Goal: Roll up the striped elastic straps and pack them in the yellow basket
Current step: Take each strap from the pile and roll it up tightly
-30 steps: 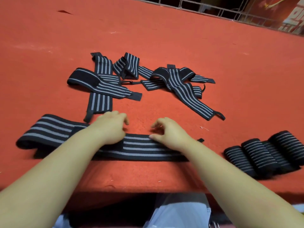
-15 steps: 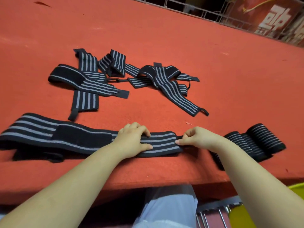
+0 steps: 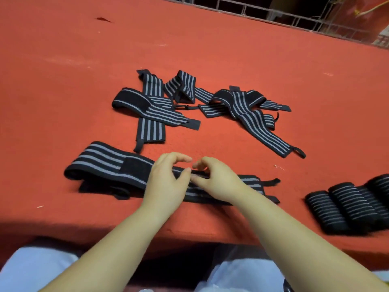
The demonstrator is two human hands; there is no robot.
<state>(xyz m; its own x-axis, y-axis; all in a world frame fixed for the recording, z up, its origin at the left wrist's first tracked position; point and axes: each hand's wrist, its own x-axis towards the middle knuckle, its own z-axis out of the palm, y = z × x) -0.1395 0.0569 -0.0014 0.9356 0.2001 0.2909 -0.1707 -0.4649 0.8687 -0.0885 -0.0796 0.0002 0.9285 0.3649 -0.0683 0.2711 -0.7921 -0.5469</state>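
A long black strap with grey stripes lies flat along the near edge of the red table. My left hand and my right hand meet over its middle, fingertips nearly touching. Each hand has curled fingers and a thumb on the strap, pinching its top layer between thumb and fingers. The strap's thin end loops stick out to the right of my right wrist. Several rolled straps lie side by side at the near right. The yellow basket is out of view.
Further back in the middle of the table lie several loose unrolled straps in two heaps. The table's front edge runs just below my wrists, with my lap under it. A metal railing borders the far side.
My right hand has left the strap's right end and come to its middle beside my left hand. The view has swung left, and the yellow basket has dropped out of sight.
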